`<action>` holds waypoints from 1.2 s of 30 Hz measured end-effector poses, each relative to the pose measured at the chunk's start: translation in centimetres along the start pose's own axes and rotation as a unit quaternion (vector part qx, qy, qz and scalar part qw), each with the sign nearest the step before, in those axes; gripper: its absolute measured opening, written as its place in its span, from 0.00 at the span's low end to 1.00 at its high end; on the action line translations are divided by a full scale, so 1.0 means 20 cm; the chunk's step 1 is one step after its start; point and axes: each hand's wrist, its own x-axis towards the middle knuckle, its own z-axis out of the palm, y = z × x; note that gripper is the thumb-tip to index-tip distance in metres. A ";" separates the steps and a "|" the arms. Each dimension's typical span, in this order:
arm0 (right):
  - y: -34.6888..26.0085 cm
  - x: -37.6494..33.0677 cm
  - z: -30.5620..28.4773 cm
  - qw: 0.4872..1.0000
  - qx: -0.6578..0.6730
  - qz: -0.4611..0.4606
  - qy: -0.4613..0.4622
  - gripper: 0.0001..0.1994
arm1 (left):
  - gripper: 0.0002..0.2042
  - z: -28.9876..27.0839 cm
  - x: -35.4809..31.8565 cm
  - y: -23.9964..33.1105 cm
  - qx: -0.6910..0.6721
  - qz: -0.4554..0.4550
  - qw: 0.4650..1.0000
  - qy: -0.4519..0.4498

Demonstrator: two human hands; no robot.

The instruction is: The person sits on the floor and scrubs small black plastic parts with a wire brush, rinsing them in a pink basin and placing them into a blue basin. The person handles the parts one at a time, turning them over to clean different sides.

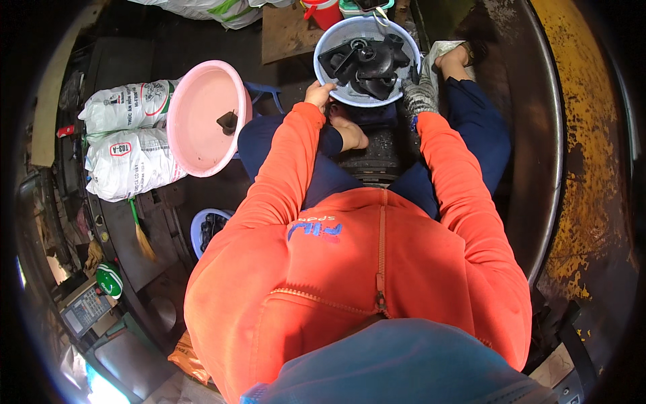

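A round light-blue plastic basket [331,42] sits in front of me, filled with several black plastic parts [369,62]. My bare left hand [317,93] grips the basket's near left rim. At its near right rim, my right hand [420,95] in a grey knit glove closes on the edge. Both arms are in orange sleeves. My bare feet show below and beside the basket.
A pink plastic basin [199,128] holding one small black part stands to my left, beside two white sacks [128,141]. A second blue basket [202,229] with dark parts lies low left. A red container [326,11] stands beyond. A curved metal machine rim [552,168] runs along the right.
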 end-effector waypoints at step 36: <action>-0.81 -0.98 -1.11 0.876 -0.055 -0.441 0.189 0.19 | 0.13 0.36 -0.89 0.25 -0.053 0.077 0.942 -0.323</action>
